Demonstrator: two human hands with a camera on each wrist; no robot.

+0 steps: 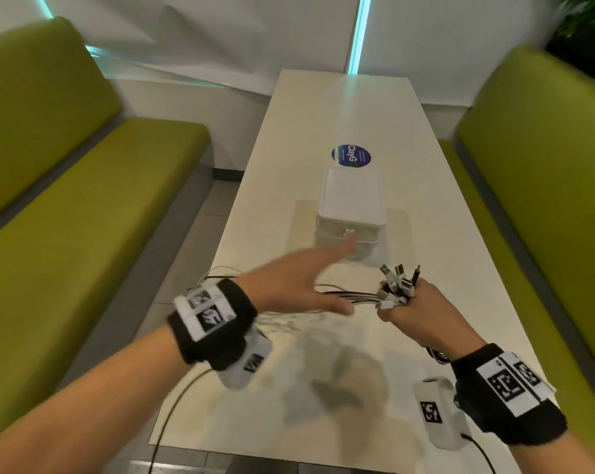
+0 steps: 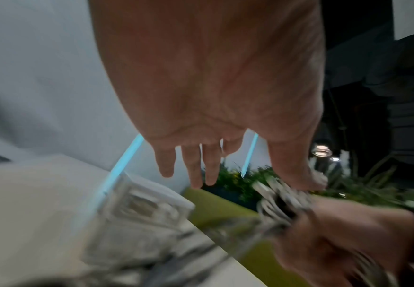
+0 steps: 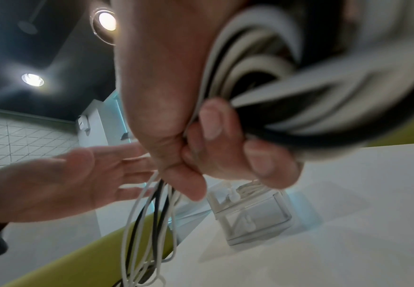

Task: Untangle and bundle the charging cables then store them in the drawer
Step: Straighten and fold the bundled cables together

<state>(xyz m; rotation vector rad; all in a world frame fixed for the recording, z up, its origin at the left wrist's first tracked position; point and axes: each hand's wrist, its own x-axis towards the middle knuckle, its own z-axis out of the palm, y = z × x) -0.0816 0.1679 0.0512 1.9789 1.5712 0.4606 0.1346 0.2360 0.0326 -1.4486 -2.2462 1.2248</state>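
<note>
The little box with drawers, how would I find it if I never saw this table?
Look along the long cream table between the two green benches. In the middle, just nearer than the round blue sticker, stands the small white drawer box. It is the only boxy thing there, with tiny knobs on its front, beyond the cables in the right hand.

One drawer unit [image 1: 351, 206], two benches [image 1: 84, 186], one sticker [image 1: 352, 156].

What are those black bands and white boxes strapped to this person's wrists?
Each bare forearm wears a fuzzy black wristband: left wristband, right wristband. Both carry white rectangular tags printed with black square-patterned markers. Under each wrist sits a white boxy camera unit, also marker-tagged, trailing a thin black cable. No sleeves or gloves.
</note>
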